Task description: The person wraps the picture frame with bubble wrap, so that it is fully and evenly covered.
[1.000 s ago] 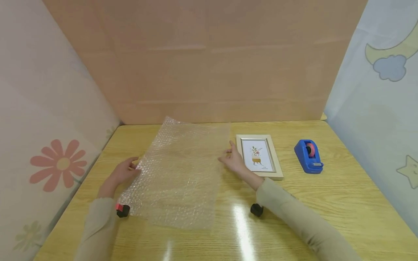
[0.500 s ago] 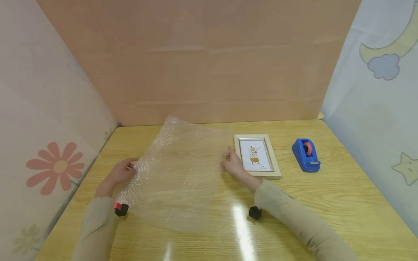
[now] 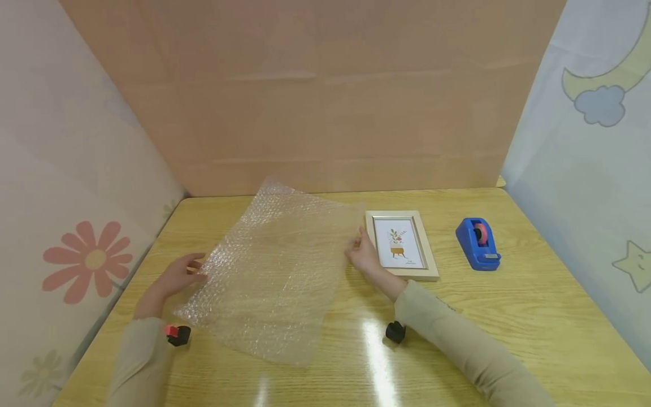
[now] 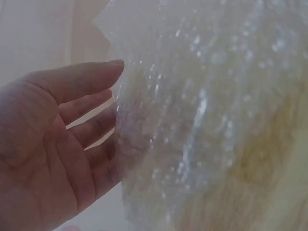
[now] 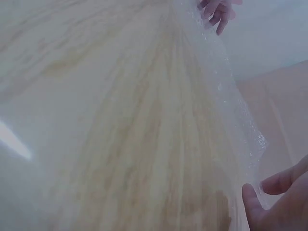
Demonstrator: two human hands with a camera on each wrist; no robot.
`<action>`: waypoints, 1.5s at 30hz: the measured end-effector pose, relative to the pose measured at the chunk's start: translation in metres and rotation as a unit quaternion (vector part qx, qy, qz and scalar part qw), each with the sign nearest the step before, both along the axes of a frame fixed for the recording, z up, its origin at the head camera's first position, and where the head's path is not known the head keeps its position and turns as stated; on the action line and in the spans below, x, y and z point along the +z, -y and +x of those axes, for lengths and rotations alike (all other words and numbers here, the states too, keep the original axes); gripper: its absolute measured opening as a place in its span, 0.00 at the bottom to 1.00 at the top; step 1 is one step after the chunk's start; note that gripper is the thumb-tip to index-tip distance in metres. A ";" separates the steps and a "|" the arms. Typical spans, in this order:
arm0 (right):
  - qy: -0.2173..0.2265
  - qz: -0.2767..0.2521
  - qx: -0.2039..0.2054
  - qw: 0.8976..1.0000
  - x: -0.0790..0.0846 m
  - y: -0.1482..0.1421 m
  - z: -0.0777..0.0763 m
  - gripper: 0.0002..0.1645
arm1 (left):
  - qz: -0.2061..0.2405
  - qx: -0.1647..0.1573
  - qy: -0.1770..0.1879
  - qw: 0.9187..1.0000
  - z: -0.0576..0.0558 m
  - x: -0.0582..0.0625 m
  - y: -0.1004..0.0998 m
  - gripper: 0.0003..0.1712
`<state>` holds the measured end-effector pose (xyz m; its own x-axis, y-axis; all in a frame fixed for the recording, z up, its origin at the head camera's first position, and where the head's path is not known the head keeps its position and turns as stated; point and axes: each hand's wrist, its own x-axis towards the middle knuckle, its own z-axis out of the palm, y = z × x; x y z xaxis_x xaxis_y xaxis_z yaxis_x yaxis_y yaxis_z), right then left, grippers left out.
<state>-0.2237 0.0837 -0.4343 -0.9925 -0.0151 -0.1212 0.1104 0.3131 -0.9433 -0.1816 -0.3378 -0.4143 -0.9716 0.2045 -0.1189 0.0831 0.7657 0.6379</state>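
One sheet of clear bubble wrap spreads over a wooden table, about the middle. It is see-through, so the yellow wood grain shows beneath; small bubbles glint white, most brightly along the side from eight to twelve o'clock. The sheet sits askew, one corner up at twelve o'clock, another at two, another at five and the last at eight.

Two bare hands are at its edges. The left hand, at nine o'clock, has its thumb and fingers straight and apart, the fingertips at the sheet's edge. The right hand is at three o'clock, thumb and one finger spread in a V beside the edge; whether it grips the sheet I cannot tell.

Counting the rest, with the sheet as the clock's centre: one picture frame between two and three o'clock, one blue tape dispenser farther out near three, holding one pink roll, and two black blocks, one at eight, one at four.
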 end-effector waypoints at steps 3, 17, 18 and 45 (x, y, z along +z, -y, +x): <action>0.007 -0.011 -0.004 1.000 -0.001 0.000 0.002 0.49 | 0.006 -0.013 0.008 1.000 0.000 -0.001 0.001 0.31; -0.006 -0.100 -0.012 0.995 -0.010 0.009 0.012 0.52 | -0.021 0.021 -0.028 0.999 -0.013 -0.002 0.002 0.24; -0.007 -0.101 -0.010 0.995 -0.011 0.009 0.012 0.52 | -0.018 0.024 -0.026 0.999 -0.013 -0.002 0.002 0.24; 0.025 -0.075 0.038 0.996 0.006 -0.011 0.011 0.53 | -0.086 0.044 -0.064 0.993 -0.020 0.014 -0.019 0.40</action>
<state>-0.2129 0.0942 -0.4287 -0.9805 -0.1120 -0.1616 0.1400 0.1792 -0.9738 -0.2018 -0.3193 -0.3999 -0.9942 0.1054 -0.0192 0.0829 0.8700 0.4861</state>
